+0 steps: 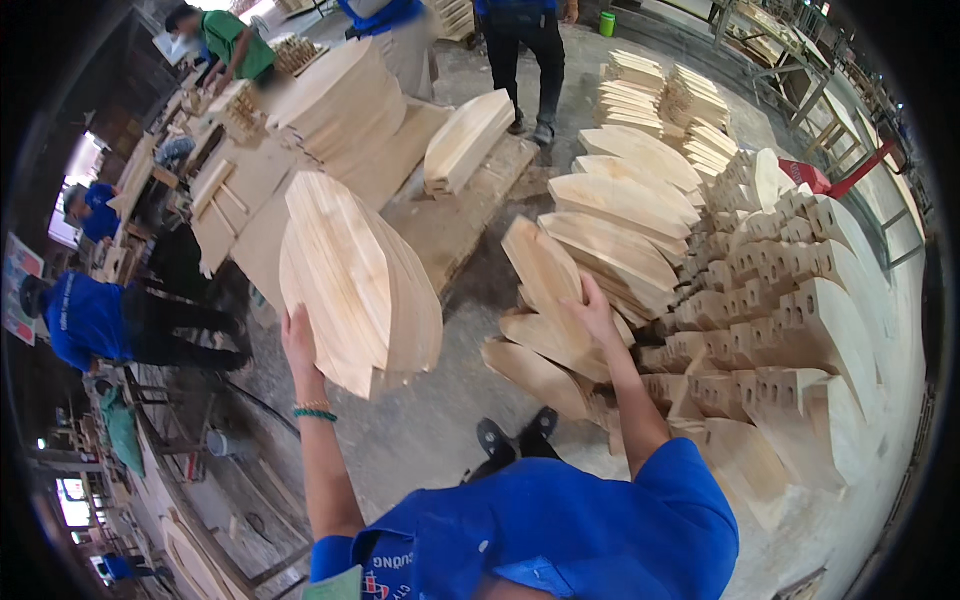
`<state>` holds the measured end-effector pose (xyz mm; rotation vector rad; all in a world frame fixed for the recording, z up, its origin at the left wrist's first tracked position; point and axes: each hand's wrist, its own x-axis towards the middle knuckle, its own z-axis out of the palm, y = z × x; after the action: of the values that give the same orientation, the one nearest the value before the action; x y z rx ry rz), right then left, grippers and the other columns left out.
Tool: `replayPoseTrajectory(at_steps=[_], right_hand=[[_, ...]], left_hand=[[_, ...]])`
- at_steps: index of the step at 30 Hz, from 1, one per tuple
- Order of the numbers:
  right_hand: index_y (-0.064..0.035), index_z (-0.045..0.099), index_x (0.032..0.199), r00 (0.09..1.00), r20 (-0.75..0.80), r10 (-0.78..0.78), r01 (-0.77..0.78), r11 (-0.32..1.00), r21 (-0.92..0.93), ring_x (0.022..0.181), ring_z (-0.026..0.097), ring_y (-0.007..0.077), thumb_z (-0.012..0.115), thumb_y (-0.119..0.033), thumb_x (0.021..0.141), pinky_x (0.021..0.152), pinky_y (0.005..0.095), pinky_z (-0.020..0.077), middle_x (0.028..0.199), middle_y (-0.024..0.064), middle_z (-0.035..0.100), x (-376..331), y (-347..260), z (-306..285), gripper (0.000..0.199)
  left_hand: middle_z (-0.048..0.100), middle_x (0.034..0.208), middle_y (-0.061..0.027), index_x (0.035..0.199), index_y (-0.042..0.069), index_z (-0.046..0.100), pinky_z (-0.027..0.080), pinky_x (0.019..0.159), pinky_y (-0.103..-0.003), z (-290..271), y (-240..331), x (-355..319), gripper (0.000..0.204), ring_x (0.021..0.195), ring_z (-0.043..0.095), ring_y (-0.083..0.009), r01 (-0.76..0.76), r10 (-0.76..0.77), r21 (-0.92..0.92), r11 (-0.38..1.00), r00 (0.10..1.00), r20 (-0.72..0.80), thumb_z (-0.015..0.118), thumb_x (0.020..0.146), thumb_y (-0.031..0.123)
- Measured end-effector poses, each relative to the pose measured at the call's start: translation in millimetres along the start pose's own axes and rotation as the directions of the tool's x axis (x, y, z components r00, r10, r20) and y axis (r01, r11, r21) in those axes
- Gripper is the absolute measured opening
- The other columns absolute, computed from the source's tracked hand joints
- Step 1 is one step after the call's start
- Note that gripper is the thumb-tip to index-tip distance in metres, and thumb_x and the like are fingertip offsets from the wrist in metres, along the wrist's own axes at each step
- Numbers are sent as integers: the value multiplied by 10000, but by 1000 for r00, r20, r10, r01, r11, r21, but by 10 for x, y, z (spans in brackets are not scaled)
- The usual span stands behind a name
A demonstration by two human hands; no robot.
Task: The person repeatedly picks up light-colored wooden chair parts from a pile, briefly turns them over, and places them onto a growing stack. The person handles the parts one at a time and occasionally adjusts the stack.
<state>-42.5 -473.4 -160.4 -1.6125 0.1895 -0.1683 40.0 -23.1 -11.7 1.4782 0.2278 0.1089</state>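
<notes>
A rectangular poster (20, 285) in red, white and blue is hanging at the far left edge, partly cut off; no packages or screens are showing anywhere.

Both arms outstretched, left hand (298, 340) apparently gripping.

The stack of pale, oval, raw-wood panels (360, 280) at 10 o'clock looks sanded smooth and matt, with fine grain showing. The pile of notched pale wooden pieces (790, 320) at 3 o'clock has the same unvarnished finish. The grey concrete floor (420, 430) looks rough and dusty. The blue cloth shirt (570, 530) at 6 o'clock is matt.
</notes>
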Motion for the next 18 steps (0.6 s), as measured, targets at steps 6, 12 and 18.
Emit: replayPoseTrajectory(at_steps=[6, 12, 18], right_hand=[[10, 415, 1327, 995, 93, -20, -3, 971, 240, 1106, 522, 133, 690, -23, 791, 958, 289, 415, 1204, 71, 563, -3, -1095, 260, 604], [-11, 397, 1353, 989, 148, -16, -20, 971, 238, 1135, 509, 142, 708, -76, 789, 978, 297, 399, 1241, 69, 544, -18, -1470, 329, 647], [-14, 328, 1415, 989, 136, -53, 18, 969, 247, 1171, 502, 170, 697, -168, 828, 982, 309, 409, 1298, 99, 514, -41, -1861, 506, 710]], left_hand=[[589, 1188, -90, 1301, -11, 461, 480, 843, -288, 50, -12, 44, 426, 1007, 585, -161, -72, 69, -95, 993, 997, -43, 533, 943, 207], [580, 1211, -93, 1326, -14, 446, 488, 846, -290, 79, -48, 142, 452, 1030, 590, -170, -65, 62, -99, 993, 998, -34, 545, 944, 207], [569, 1234, -94, 1325, -16, 447, 452, 880, -290, 18, -158, 165, 457, 1045, 557, -159, -58, 51, -140, 988, 997, -54, 542, 930, 193]])
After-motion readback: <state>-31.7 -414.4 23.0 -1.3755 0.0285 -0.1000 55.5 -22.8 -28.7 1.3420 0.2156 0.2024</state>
